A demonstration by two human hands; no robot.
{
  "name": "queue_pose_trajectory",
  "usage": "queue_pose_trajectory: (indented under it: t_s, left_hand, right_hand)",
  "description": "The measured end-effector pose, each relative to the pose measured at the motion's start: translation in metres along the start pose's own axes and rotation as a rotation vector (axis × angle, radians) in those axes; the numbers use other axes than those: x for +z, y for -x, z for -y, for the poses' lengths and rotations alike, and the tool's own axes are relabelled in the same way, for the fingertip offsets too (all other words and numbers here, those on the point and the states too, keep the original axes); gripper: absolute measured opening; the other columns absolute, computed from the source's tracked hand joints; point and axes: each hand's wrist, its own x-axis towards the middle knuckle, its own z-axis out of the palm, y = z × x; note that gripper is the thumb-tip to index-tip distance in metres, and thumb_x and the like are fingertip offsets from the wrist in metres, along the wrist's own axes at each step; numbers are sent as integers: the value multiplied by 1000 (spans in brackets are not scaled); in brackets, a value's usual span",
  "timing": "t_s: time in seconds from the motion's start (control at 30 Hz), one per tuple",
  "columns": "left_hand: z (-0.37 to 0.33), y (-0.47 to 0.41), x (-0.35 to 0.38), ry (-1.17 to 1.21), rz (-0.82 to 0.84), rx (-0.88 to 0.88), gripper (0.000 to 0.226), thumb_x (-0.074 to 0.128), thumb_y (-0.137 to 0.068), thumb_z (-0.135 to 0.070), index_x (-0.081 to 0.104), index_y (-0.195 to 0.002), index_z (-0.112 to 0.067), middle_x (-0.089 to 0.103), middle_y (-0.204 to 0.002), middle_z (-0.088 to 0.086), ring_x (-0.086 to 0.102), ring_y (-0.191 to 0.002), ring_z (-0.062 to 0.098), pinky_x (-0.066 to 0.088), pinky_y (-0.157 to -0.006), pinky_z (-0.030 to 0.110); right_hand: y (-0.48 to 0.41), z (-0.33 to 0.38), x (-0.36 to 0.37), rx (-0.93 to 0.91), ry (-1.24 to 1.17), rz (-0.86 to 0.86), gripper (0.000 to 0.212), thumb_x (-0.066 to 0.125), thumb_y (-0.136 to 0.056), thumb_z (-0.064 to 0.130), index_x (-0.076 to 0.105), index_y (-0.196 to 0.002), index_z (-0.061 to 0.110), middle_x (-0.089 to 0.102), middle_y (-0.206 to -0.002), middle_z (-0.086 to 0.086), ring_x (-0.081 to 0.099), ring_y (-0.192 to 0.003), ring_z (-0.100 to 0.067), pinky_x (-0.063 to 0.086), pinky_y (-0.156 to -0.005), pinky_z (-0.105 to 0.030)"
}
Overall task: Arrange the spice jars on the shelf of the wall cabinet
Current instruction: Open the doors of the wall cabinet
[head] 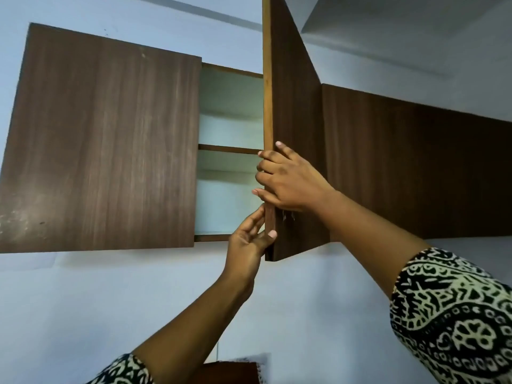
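Note:
A dark wood wall cabinet [105, 151] hangs on a pale blue wall. Its left door is closed; its right door [293, 128] stands swung out, edge-on to me. My right hand [288, 181] is wrapped around that door's edge, fingers curled over it. My left hand [246, 248] touches the lower end of the same edge with fingers and thumb. In the gap I see a white interior with a middle shelf [230, 149] and a bottom shelf [213, 234]. No spice jars are in view.
A second closed cabinet [415, 162] runs to the right of the open door. A brown wooden surface [230, 372] shows at the bottom edge. Both my forearms wear black-and-white patterned sleeves.

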Motion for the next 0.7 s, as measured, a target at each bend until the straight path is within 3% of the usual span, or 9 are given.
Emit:
queue_pose_trajectory:
  t_s: [0.1, 0.23, 0.37, 0.47, 0.6, 0.7]
  left_hand:
    - [6, 5, 19, -84, 95, 102, 50, 66, -86, -9, 51, -123, -39, 61, -126, -12, 60, -116, 16, 54, -91, 29]
    - [22, 9, 58, -286, 130, 230, 56, 69, -82, -37, 43, -130, -49, 54, -135, -11, 54, -121, 12, 54, -93, 37]
    - [39, 9, 108, -269, 248, 274, 68, 57, -82, -51, 25, -142, -50, 28, -152, -22, 34, -136, 2, 41, -106, 29]
    - [51, 5, 143, -312, 370, 347, 73, 47, -85, -52, 3, -143, -52, 2, -147, -40, 7, -131, -24, 23, -106, 14]
    - [73, -6, 178, -386, 455, 444, 77, 43, -85, -57, -15, -135, -63, -17, -150, -36, -9, -143, -5, 15, -120, 44]
    - [85, -12, 205, -468, 450, 510, 77, 36, -81, -67, -23, -130, -66, -25, -149, -33, -20, -142, -2, 2, -119, 51]
  right_hand:
    - [19, -13, -8, 49, 54, -37, 47, 33, -85, 42, 71, -91, 14, 70, -97, -5, 61, -110, -26, 38, -105, -49]
    - [56, -44, -22, 80, 84, -23, 41, 38, -80, 37, 71, -88, 15, 70, -97, -5, 60, -112, -26, 38, -105, -48]
    - [89, -76, -37, 110, 115, 129, 57, 25, -81, 44, 70, -103, 16, 63, -123, -6, 44, -133, -25, 21, -115, -46]
    - [108, -98, -49, 87, 180, 278, 73, 9, -79, 47, 62, -120, 19, 49, -142, -5, 28, -143, -22, 6, -118, -43]
    - [129, -128, -55, 39, 247, 409, 83, 0, -76, 50, 56, -129, 20, 45, -146, -3, 22, -145, -21, 0, -118, -42]
    - [146, -147, -55, 51, 255, 478, 84, -1, -75, 50, 49, -135, 21, 43, -148, -4, 22, -145, -21, 2, -119, -42]
